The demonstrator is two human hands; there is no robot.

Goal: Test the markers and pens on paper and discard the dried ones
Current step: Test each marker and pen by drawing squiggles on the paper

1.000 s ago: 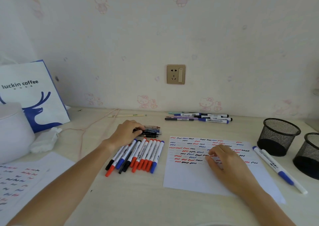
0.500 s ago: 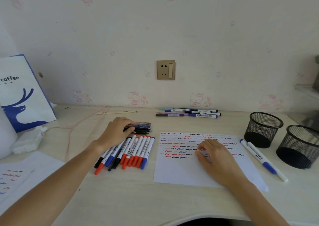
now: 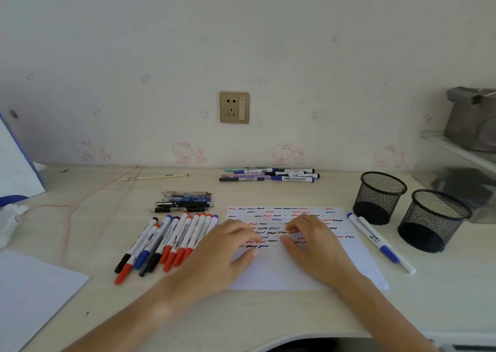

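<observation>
A white paper sheet with rows of red, blue and black squiggles lies in front of me. Both hands rest on it. My left hand lies on its left part with loosely curled fingers, and I see nothing in it. Fingertips down on the squiggles, my right hand also shows nothing held. A row of several capped markers lies just left of the sheet. Behind that row is a small pile of pens.
Several more pens lie by the wall. Two markers lie right of the sheet, beside two black mesh cups. Another sheet, a paper bag and a pink cord are at the left.
My left hand has left the pile of pens and moved right onto the sheet, close to my right hand. The view has turned to the right.
</observation>
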